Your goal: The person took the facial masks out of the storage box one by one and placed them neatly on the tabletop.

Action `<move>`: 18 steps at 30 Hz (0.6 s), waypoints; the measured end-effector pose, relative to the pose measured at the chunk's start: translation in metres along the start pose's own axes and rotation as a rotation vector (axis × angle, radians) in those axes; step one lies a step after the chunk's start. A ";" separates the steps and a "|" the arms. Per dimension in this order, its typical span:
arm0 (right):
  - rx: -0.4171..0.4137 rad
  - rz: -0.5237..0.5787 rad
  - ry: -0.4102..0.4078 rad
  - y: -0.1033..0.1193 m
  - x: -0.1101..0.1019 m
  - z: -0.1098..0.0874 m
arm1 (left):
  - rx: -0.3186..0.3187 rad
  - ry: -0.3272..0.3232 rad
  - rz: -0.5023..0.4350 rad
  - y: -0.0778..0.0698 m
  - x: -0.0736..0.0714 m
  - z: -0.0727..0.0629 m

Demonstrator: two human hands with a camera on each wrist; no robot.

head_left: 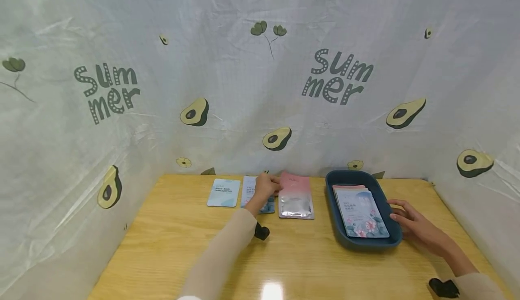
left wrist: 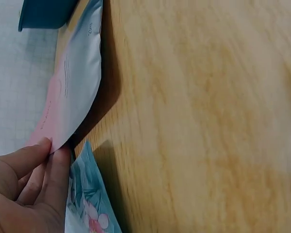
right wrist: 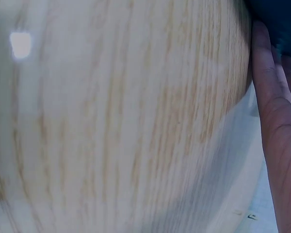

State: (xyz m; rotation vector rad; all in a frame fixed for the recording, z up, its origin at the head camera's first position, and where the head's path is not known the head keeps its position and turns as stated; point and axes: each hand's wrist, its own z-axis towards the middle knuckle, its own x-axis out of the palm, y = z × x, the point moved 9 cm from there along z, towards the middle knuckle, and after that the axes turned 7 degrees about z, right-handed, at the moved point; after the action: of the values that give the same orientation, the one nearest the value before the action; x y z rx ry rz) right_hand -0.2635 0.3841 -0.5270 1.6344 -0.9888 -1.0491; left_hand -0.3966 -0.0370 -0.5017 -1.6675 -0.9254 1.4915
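My left hand (head_left: 273, 186) reaches to the back of the table and pinches the left edge of a pink-and-silver sachet (head_left: 295, 197). In the left wrist view the pink-and-silver sachet (left wrist: 70, 92) bows up off the wood, its corner held between thumb and fingers (left wrist: 36, 153). Under that hand lies a blue floral sachet (head_left: 268, 207), also the blue floral sachet (left wrist: 87, 199) by the fingers. My right hand (head_left: 400, 216) rests with straight fingers against the right side of a dark blue tray (head_left: 365, 242). That tray holds a stack of sachets (head_left: 363, 214), a floral one on top.
A light blue sachet (head_left: 223, 192) lies left of my left hand. The wooden table (head_left: 308, 259) is walled by an avocado-print sheet (head_left: 260, 87) at the back and both sides. In the wrist views show the tray corner (left wrist: 41, 14) and the tray edge (right wrist: 276, 19).
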 end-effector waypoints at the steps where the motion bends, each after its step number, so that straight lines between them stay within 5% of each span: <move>1: 0.006 -0.003 0.003 0.000 0.000 -0.001 | -0.008 -0.002 -0.003 0.002 0.001 0.000; 12: 0.026 0.025 0.003 -0.002 0.002 -0.002 | -0.068 0.000 -0.022 0.013 0.002 0.007; 18: 0.028 0.029 0.005 -0.002 0.003 -0.004 | 0.012 -0.016 0.063 0.001 0.001 0.002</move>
State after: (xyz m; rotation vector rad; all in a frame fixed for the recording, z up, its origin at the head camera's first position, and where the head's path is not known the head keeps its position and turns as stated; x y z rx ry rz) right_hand -0.2589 0.3832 -0.5286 1.6398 -1.0261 -1.0152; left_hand -0.3988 -0.0370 -0.5033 -1.6924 -0.8773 1.5517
